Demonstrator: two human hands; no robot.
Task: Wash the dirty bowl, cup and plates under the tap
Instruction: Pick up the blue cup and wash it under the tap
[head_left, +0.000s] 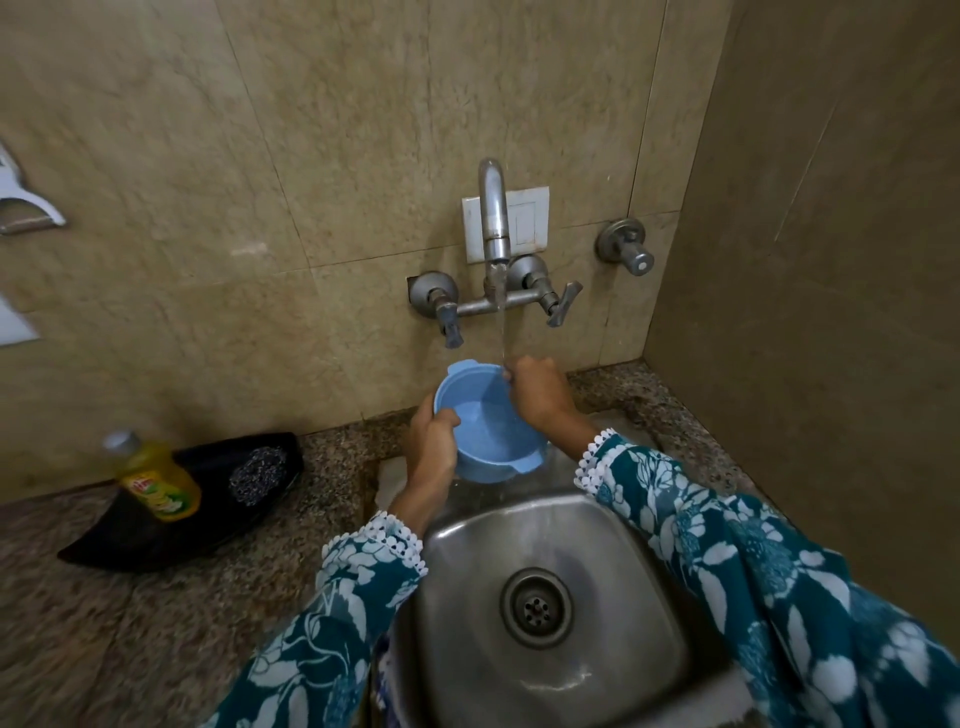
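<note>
Both hands hold blue bowl (480, 421) under running tap (493, 218) at sink (613, 545) back edge — left hand (434, 441) grips near rim, right hand (540, 395) pinches far rim.

Bottle (160, 480) label blurred, unreadable

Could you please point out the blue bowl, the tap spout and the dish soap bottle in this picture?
blue bowl (480, 415): head view, on its inner wall.
tap spout (493, 208): head view, on the curved metal pipe.
dish soap bottle (158, 480): head view, on its yellow body at the label.
</note>
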